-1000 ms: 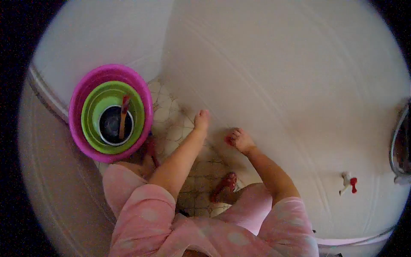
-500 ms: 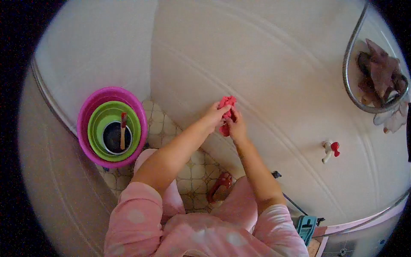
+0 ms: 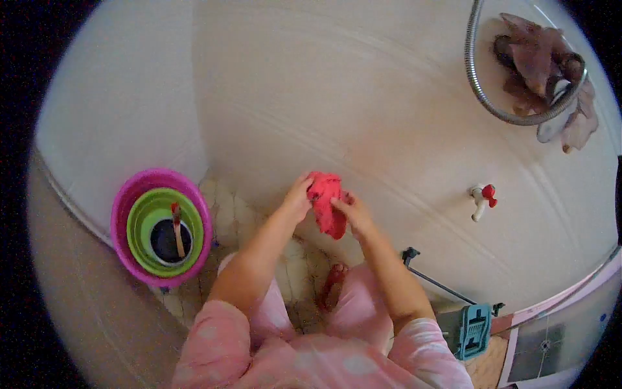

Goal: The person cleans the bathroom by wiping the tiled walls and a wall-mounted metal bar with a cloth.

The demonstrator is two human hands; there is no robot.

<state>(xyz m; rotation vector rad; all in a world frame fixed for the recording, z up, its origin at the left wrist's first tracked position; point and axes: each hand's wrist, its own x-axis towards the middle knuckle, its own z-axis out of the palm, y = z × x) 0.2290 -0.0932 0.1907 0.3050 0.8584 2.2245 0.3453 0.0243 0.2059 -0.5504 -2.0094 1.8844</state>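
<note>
Between my two hands hangs a red cloth (image 3: 328,206) with dark patches, partly spread and crumpled. My left hand (image 3: 299,198) grips its upper left edge with curled fingers. On the other side my right hand (image 3: 353,212) pinches its right edge, the thumb lying over the front. The cloth is held in the air before the pale wall, above the tiled floor. What the cloth is, a garment or a plain rag, cannot be made out.
Nested at left are a pink basin (image 3: 118,241), a green basin (image 3: 137,243) and a dark-bottomed pot (image 3: 167,241) with a wooden-handled brush (image 3: 178,232). A red-handled tap (image 3: 484,196), shower hose (image 3: 473,71) and brown gloves (image 3: 534,61) are on the right wall. A teal-topped bin (image 3: 475,332) stands lower right.
The red cloth has gone from a tight bunch to a wider, hanging spread. My hands have moved apart and lower in view. The camera view has shifted, moving the tap and gloves up and left.
</note>
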